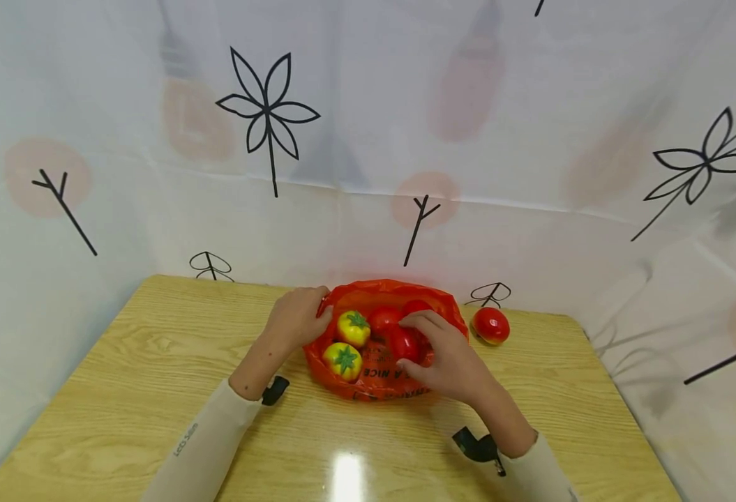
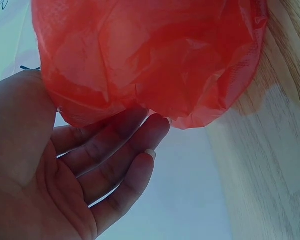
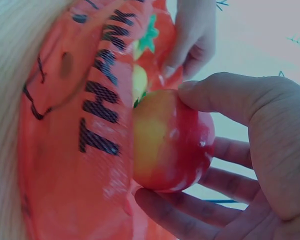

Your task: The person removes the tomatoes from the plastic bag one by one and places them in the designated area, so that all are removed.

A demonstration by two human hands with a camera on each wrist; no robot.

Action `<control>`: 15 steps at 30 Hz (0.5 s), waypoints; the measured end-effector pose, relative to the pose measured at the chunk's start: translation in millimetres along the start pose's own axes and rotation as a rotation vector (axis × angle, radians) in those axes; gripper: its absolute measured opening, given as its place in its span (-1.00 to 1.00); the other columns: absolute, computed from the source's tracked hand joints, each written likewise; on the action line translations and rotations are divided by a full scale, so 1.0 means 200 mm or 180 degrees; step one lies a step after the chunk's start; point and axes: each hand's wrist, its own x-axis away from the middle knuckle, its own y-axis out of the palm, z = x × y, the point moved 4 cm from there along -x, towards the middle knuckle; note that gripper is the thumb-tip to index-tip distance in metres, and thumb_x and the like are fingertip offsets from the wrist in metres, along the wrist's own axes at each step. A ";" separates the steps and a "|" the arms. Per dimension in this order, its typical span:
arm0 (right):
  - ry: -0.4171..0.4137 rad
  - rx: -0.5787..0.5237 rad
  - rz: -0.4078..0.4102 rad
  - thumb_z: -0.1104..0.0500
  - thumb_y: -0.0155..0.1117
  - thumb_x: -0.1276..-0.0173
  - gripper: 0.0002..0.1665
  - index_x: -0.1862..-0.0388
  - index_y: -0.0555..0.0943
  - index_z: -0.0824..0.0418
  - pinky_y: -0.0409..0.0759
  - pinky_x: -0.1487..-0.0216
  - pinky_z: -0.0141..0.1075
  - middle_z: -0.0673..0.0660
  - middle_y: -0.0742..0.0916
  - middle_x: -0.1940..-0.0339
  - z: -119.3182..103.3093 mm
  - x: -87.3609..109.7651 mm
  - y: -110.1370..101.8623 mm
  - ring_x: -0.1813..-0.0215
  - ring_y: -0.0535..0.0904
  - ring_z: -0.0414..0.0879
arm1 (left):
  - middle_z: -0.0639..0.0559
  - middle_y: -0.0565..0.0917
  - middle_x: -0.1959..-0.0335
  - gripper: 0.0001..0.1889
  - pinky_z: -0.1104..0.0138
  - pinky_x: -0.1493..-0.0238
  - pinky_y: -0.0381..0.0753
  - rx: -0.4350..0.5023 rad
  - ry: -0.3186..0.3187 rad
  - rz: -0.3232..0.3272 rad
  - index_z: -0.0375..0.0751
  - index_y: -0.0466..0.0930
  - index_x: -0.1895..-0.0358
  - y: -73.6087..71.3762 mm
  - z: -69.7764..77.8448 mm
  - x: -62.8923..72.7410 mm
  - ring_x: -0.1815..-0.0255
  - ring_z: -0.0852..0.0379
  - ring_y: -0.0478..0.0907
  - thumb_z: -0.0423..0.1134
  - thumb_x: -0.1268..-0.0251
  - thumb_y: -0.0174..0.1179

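Note:
A red plastic bag (image 1: 388, 392) with black lettering stands open on the table. My left hand (image 1: 294, 319) holds its left rim, thumb on the inner side; in the left wrist view the fingers (image 2: 122, 172) curl at the bag's edge. Over the bag's right half, my right hand (image 1: 452, 364) grips a red toy tomato (image 1: 403, 343) between thumb and fingers. Its yellow side shows in the right wrist view, partly behind the bag wall. Inside the bag lie two yellow-topped tomatoes (image 1: 354, 328) with green star leaves, and two red ones (image 1: 384, 321) beyond my right hand.
One more red tomato (image 1: 490, 325) sits on the wooden table (image 1: 173, 376) to the right of the bag, near the back edge. A white cloth (image 1: 342, 230) with drawn flowers and twigs hangs behind the table and along its sides.

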 end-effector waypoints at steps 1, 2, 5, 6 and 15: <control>0.0006 -0.0007 0.0012 0.04 0.68 -0.22 -0.34 -0.27 0.61 0.05 0.75 -0.10 -0.04 -0.03 0.66 -0.26 0.00 0.00 -0.01 -0.27 0.62 0.00 | -0.05 0.77 0.24 -0.70 0.25 0.35 0.64 0.0003 0.0001 -0.0001 -0.27 0.69 -0.12 0.00 0.00 0.00 0.38 0.06 0.59 -0.17 -0.51 0.24; 0.0013 -0.0011 0.0020 0.04 0.68 -0.22 -0.34 -0.27 0.61 0.04 0.76 -0.10 -0.03 -0.03 0.65 -0.27 0.00 0.00 -0.01 -0.27 0.62 0.01 | -0.04 0.76 0.24 -0.70 0.25 0.35 0.64 0.0002 0.0003 -0.0002 -0.28 0.69 -0.12 0.00 0.00 0.00 0.39 0.06 0.58 -0.17 -0.51 0.25; 0.0022 0.0008 0.0046 0.02 0.67 -0.23 -0.34 -0.27 0.61 0.04 0.75 -0.11 -0.02 -0.03 0.65 -0.28 0.01 0.01 -0.03 -0.27 0.62 0.02 | -0.04 0.76 0.26 -0.70 0.26 0.37 0.62 0.0003 0.0006 -0.0004 -0.28 0.68 -0.12 0.00 0.00 0.00 0.40 0.07 0.57 -0.17 -0.50 0.25; 0.0024 0.0005 0.0050 0.02 0.67 -0.23 -0.33 -0.28 0.61 0.05 0.75 -0.12 -0.02 -0.02 0.65 -0.28 0.01 0.01 -0.04 -0.27 0.61 0.03 | -0.04 0.76 0.26 -0.70 0.26 0.38 0.62 0.0006 0.0009 -0.0001 -0.28 0.69 -0.12 0.01 0.00 0.00 0.41 0.07 0.56 -0.17 -0.50 0.25; 0.0055 0.0068 0.0174 0.07 0.69 -0.21 -0.29 -0.30 0.60 0.13 0.77 -0.07 -0.02 0.05 0.66 -0.28 0.01 0.02 -0.14 -0.26 0.61 0.07 | -0.01 0.74 0.30 -0.72 0.29 0.39 0.59 0.0028 0.0024 0.0012 -0.26 0.69 -0.10 0.01 0.00 0.00 0.42 0.08 0.55 -0.17 -0.51 0.24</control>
